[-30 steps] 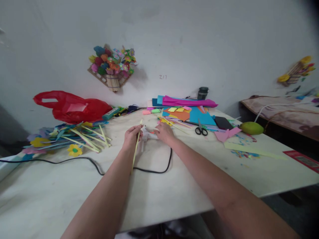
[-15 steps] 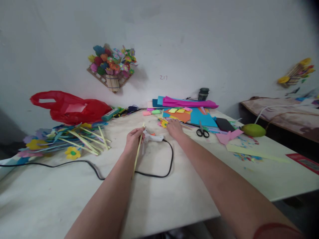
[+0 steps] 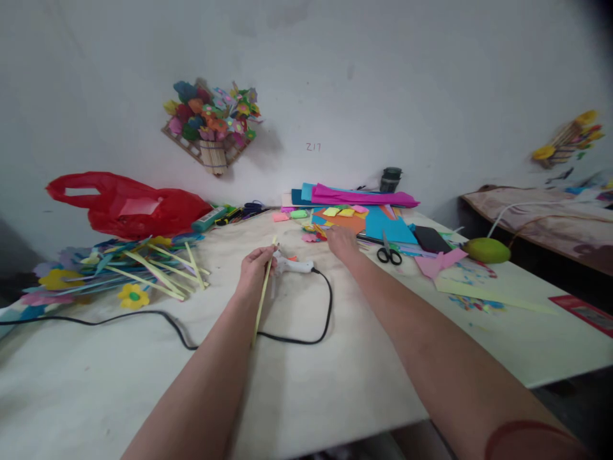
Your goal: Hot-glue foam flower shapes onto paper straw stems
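My left hand [image 3: 256, 265] is closed on a thin yellow paper strip [image 3: 262, 297], which slants down toward the table's front. Just right of that hand lies a white glue gun [image 3: 295, 266] with a black cord. Farther back, my right hand [image 3: 341, 241] reaches to small paper flowers and pieces [image 3: 310, 237] by an orange sheet [image 3: 348, 223]. Its fingertips are small and partly hidden, so any hold is unclear. Black scissors [image 3: 389, 255] rest to the right of it.
Paper flowers on strips [image 3: 158, 271] and a red plastic bag [image 3: 138, 207] are at the left. Toward the right are a black phone [image 3: 431, 239], a green mango-like object [image 3: 487, 250] and pink paper [image 3: 438, 263]. Rolled magenta paper [image 3: 364, 196] lies near the wall.
My right hand has shifted slightly right over the paper pieces. The yellow flower beside its fingertips no longer shows as before. My left hand still holds the strip.
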`<state>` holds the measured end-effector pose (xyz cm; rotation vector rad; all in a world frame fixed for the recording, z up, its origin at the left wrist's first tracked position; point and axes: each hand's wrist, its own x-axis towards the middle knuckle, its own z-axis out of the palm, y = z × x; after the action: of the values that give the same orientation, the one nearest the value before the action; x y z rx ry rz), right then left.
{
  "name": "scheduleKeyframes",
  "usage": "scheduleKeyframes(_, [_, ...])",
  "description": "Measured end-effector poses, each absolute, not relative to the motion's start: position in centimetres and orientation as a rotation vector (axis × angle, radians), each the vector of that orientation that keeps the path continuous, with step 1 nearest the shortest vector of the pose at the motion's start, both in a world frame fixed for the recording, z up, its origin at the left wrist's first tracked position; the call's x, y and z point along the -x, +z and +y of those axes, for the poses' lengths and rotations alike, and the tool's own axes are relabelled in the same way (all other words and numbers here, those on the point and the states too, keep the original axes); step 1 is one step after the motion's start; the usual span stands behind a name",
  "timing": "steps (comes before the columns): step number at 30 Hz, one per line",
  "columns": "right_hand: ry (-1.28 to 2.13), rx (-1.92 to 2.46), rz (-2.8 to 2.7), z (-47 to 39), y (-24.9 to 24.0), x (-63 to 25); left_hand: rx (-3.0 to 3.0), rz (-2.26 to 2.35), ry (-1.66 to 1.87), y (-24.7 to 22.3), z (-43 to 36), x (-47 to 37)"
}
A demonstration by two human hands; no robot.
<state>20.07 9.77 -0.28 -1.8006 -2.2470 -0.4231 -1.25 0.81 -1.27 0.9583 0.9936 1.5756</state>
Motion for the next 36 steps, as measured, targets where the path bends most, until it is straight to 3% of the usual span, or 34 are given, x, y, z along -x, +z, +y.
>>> scheduleKeyframes(11, [-0.113,2.002,-1.960,9.8,-1.6,-22.2,-0.976,0.993,1.549,-1.8,1.1,1.4])
scheduleKeyframes(26, [-0.277,1.686,-2.202,10.0,0.1,-19.2,-0.990,0.917,1.571,-0.7,0.2,0.3])
scheduleKeyframes(36, [-0.432,1.725,-2.378,9.6,-0.1,-16.0,-0.989,0.952,1.580,-1.3,0.8,0.8])
